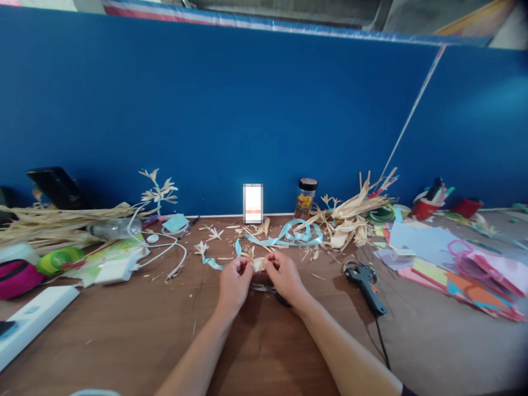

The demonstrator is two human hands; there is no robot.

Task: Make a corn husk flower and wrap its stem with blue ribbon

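Observation:
My left hand [236, 281] and my right hand [284, 275] are close together over the brown table. Between their fingertips stretches a small pale strip of dried corn husk [259, 265], pinched at both ends. A light blue ribbon [213, 263] curls out beside my left hand, with a small husk flower [201, 248] at its far end. Under my hands lies a pair of scissors [262, 287], its dark handle partly covered by my right wrist. Another husk flower [214, 234] and a looped blue ribbon [284, 237] lie just beyond.
A glue gun [366, 286] with a trailing cord lies to the right, near coloured papers [429, 247]. Husk bundles [350, 217] and a black-lidded jar [305, 199] stand at the back. At left are a power strip [37, 324], white cables and more husks [61, 223].

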